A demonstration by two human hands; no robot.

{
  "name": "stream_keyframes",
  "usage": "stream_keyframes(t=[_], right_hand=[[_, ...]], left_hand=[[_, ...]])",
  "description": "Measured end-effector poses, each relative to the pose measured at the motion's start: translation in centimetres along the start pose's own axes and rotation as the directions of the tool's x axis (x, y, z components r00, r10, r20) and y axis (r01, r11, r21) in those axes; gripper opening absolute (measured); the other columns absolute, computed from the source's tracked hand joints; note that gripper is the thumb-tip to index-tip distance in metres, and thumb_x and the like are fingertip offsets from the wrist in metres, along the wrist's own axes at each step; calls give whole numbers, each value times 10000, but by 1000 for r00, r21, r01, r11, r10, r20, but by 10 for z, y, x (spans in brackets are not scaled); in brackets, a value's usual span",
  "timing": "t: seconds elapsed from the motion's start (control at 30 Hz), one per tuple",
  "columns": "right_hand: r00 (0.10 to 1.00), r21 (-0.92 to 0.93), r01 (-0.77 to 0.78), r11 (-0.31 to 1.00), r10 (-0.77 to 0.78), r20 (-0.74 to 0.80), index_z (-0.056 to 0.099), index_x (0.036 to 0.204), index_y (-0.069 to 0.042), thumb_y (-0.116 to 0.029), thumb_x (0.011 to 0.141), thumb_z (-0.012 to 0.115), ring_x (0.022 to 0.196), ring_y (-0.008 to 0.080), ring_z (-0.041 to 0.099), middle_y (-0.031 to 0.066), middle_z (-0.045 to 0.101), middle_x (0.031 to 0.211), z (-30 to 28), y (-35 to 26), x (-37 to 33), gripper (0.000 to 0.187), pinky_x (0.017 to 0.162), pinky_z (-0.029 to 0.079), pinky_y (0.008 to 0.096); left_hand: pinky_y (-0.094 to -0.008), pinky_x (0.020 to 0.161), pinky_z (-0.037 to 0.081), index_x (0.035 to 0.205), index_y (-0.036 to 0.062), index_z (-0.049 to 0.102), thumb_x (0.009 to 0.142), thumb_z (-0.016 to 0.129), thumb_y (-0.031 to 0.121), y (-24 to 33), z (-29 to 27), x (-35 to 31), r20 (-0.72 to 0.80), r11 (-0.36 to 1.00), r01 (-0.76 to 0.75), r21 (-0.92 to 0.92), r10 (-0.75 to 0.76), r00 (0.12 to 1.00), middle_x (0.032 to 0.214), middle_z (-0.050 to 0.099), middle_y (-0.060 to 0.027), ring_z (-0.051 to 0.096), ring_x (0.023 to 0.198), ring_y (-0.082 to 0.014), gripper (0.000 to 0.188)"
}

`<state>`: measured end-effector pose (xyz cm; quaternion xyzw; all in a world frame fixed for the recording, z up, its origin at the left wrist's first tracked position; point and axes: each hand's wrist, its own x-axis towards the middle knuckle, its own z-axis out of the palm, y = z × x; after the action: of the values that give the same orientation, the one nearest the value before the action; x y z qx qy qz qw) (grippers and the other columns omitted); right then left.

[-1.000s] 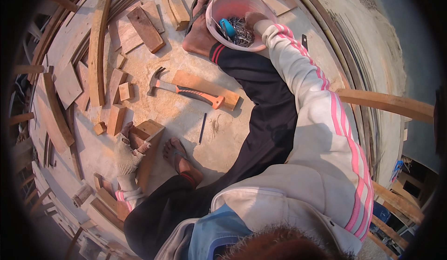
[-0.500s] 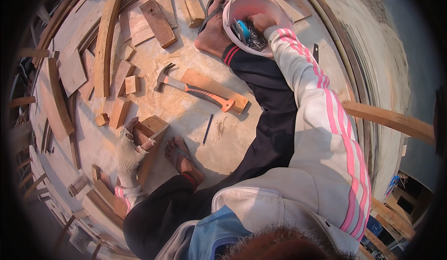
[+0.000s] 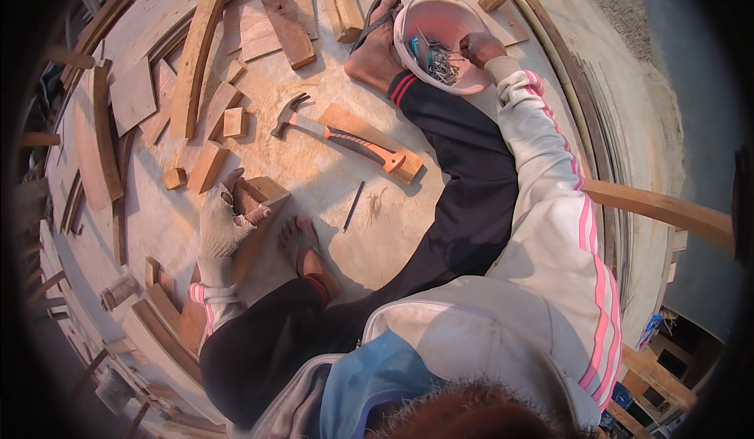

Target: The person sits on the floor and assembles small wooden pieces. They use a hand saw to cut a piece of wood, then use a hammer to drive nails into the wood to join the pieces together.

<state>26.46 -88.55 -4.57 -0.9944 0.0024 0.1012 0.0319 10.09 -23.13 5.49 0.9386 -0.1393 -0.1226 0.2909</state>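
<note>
My left hand (image 3: 223, 217), in a pale knitted glove with bare fingertips, grips the upper end of a wooden box-like piece (image 3: 271, 193) standing beside my left foot. My right hand (image 3: 481, 49) is closed above the right side of a pink bucket (image 3: 465, 87). A thin nail seems to stick out from its fingertips. Loose nails (image 3: 444, 70) lie at the bottom of the bucket, next to a round blue-green object (image 3: 420, 50). A claw hammer (image 3: 342, 137) with an orange and black handle rests partly on a short plank (image 3: 353, 121) between my feet.
A dark pencil (image 3: 353, 206) lies on the sawdust-strewn floor. Wooden blocks (image 3: 235, 122), plywood pieces (image 3: 132, 97) and a long beam (image 3: 196, 70) spread over the left side. Another wooden bar (image 3: 660, 207) juts in at the right, beside my right arm.
My right hand has risen from the nails inside the bucket to its right rim. The left hand keeps its hold on the wooden piece. The whole view has shifted slightly.
</note>
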Motion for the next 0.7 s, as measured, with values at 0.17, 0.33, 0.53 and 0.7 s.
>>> stream_keyframes(t=[0.17,0.33,0.53,0.7], right_hand=[[990,450,-110,886,139,-31,751,1067,-44,-300,963,691,757,232,707,108,724,853,-64,-27,-55,283,717,559,403],[986,787,84,612,64,-156,708,994,-12,-368,1032,717,718,113,603,24,636,798,-105,-107,-133,358,687,488,280],[985,859,139,493,22,-172,690,975,-12,-269,1054,722,706,101,572,14,622,794,-83,-212,-202,271,673,452,260],[988,844,146,516,-34,-151,689,1012,-9,-205,1056,722,716,85,560,8,619,800,-64,-235,-199,203,677,453,249]], left_hand=[[-455,961,540,1518,37,540,714,927,605,-13,2,-6,-40,1000,-15,-27,14,999,1186,703,-223,693,1126,-382,1058],[-473,1105,491,1612,37,417,653,959,606,-10,-10,-9,12,999,38,-33,-37,999,1382,642,-280,611,1335,-425,1239],[-484,1143,465,1625,-7,365,615,970,608,-42,-34,-91,-26,952,122,282,-119,993,1466,590,-290,555,1394,-452,1328],[-497,1040,522,1608,55,408,635,968,397,-41,-34,-105,24,886,259,385,-289,957,1313,654,-254,633,1232,-442,1173]])
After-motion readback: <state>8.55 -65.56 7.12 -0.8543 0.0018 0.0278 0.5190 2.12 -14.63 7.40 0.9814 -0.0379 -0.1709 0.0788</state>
